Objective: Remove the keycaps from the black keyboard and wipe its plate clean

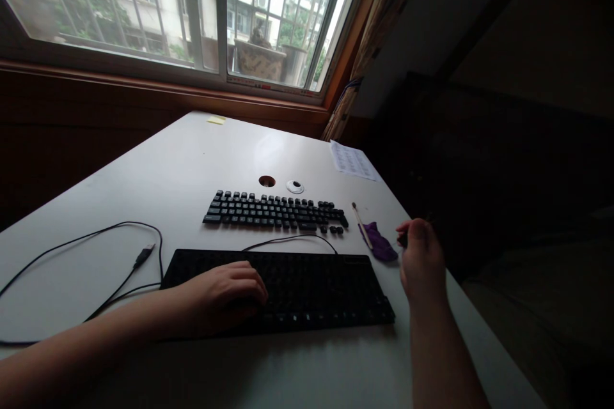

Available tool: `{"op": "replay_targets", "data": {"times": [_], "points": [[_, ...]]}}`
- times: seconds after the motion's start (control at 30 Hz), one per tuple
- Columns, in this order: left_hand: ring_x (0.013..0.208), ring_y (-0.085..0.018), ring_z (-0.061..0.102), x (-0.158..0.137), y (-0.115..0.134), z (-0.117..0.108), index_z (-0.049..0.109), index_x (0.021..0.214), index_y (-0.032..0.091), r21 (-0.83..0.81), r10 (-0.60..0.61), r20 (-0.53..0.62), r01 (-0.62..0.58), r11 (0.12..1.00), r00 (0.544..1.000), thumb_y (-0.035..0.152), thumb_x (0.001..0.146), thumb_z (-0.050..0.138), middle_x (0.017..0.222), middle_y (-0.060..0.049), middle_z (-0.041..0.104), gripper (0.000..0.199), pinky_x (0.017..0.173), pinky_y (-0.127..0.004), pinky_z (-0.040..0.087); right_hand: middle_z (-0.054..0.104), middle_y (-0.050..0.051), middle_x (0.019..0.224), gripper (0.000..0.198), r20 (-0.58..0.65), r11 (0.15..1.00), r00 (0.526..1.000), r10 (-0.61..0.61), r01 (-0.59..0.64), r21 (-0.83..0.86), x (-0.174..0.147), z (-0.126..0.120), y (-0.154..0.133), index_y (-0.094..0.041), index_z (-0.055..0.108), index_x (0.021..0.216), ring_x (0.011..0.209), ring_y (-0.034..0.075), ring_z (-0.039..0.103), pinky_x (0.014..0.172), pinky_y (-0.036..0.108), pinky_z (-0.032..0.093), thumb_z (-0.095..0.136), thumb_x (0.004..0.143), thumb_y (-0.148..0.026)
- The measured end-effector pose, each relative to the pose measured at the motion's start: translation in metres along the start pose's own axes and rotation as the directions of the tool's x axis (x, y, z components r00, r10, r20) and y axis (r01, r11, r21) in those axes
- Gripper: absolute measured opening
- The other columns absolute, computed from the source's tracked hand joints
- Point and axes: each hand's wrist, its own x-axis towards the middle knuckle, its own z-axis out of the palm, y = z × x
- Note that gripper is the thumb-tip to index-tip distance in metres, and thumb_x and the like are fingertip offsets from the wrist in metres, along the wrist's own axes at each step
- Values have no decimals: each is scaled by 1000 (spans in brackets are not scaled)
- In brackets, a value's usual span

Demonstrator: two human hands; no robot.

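Note:
A black keyboard base (316, 287) lies in front of me on the white desk, its keycaps mostly off, though a row of small keys shows along the near edge. My left hand (230, 291) rests on its left part, fingers together and curled down against it; the fingertips are hidden. Right of the base, above the desk edge, my right hand (423, 259) is closed around a small dark object (403, 238), too dim to name. Beyond the base, black keycaps (273, 212) are laid out in keyboard order. A thin brush (362, 227) leans on a purple cloth (382, 244) beside my right hand.
A black cable with a USB plug (142, 257) loops across the left of the desk (144, 192). Behind the keycaps are a round cable hole (267, 181) and its white cover (295, 186). A printed sheet (354, 160) and yellow note (216, 120) lie farther back, below a barred window.

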Motion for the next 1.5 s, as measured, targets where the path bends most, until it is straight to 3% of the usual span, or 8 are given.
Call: {"op": "replay_targets", "data": {"times": [0.07, 0.23, 0.37, 0.53, 0.9, 1.13, 1.33, 1.5], "points": [[102, -21, 64, 0, -1, 4, 66, 111, 19, 44, 44, 5, -44, 998, 999, 14, 96, 61, 111, -10, 69, 17, 89, -31, 56, 58, 3, 85, 55, 41, 985, 999, 21, -14, -170, -16, -19, 1, -20, 64, 82, 76, 16, 54, 67, 28, 46, 45, 95, -70], [114, -26, 57, -2, -1, 6, 65, 125, 24, 160, 73, 82, -85, 983, 994, 17, 91, 69, 124, -10, 66, 35, 95, -36, 55, 61, 1, 73, 52, 208, 945, 941, 265, -211, -251, -52, -58, 5, -21, 66, 90, 59, 17, 58, 50, 26, 45, 55, 89, -72], [122, -29, 53, -3, 2, 4, 63, 131, 26, 219, 57, 131, -85, 972, 990, 19, 89, 71, 131, -9, 63, 43, 101, -40, 54, 65, 0, 65, 45, 294, 931, 924, 245, -139, -339, -66, -74, 2, -21, 67, 88, 55, 18, 63, 56, 29, 48, 62, 88, -66], [129, -32, 49, -3, 5, 3, 64, 131, 28, 272, 36, 155, -78, 959, 987, 23, 88, 74, 135, -7, 61, 45, 106, -43, 51, 71, 4, 77, 37, 386, 929, 908, 166, -13, -369, -72, -80, -10, -22, 71, 88, 67, 21, 69, 65, 31, 52, 65, 89, -58], [127, -31, 51, -2, 6, 2, 64, 131, 28, 249, 60, 127, -91, 964, 990, 22, 87, 75, 132, -7, 63, 45, 106, -41, 50, 71, 5, 89, 26, 643, 930, 739, 201, 62, -362, -51, -79, -13, -22, 71, 85, 85, 24, 67, 78, 35, 51, 71, 85, -48], [127, -31, 51, -2, 6, 1, 64, 132, 28, 249, 61, 133, -92, 964, 989, 22, 87, 76, 134, -7, 62, 47, 105, -41, 50, 70, 5, 77, 33, 584, 920, 786, 203, 51, -389, -59, -72, 16, -21, 71, 77, 73, 26, 66, 69, 37, 50, 72, 82, -54], [126, -31, 52, -1, 7, 0, 63, 132, 29, 262, 52, 148, -89, 961, 988, 24, 88, 75, 133, -6, 63, 46, 108, -42, 48, 66, 3, 74, 30, 501, 988, 860, 98, -25, -149, -72, -71, 46, -21, 70, 74, 74, 24, 63, 73, 37, 51, 71, 85, -49], [125, -31, 52, -1, 6, 1, 63, 131, 28, 279, 57, 156, -99, 955, 986, 24, 88, 73, 133, -7, 63, 44, 107, -42, 48, 65, 3, 74, 31, 360, 984, 918, 164, -176, 1, -76, -76, 53, -21, 69, 76, 72, 22, 63, 72, 37, 53, 74, 83, -51]]}}
